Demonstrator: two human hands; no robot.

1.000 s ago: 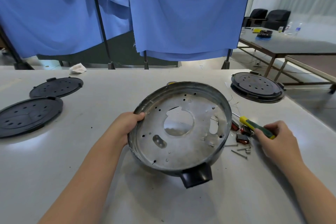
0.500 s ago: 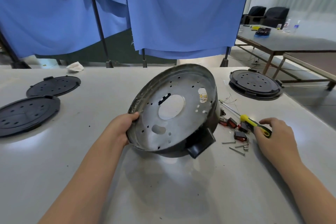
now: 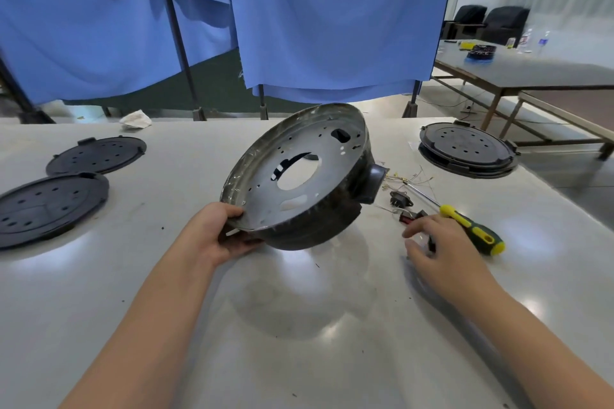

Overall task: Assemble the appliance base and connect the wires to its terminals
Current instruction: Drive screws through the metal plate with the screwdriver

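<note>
Head view: left hand point(image 3: 221, 236) grips the tilted metal base point(image 3: 299, 183) by its near rim, while right hand point(image 3: 442, 249) hovers loosely curled over small parts point(image 3: 412, 216), screwdriver point(image 3: 471, 230) just beyond its fingertips.

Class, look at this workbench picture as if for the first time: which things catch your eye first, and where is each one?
First comes the round metal base, tilted up at the middle of the table, its near rim gripped by the left hand. Right of it, the right hand reaches among small parts beside a yellow-and-green screwdriver. Black round covers lie at the left, another at the far right.
</note>
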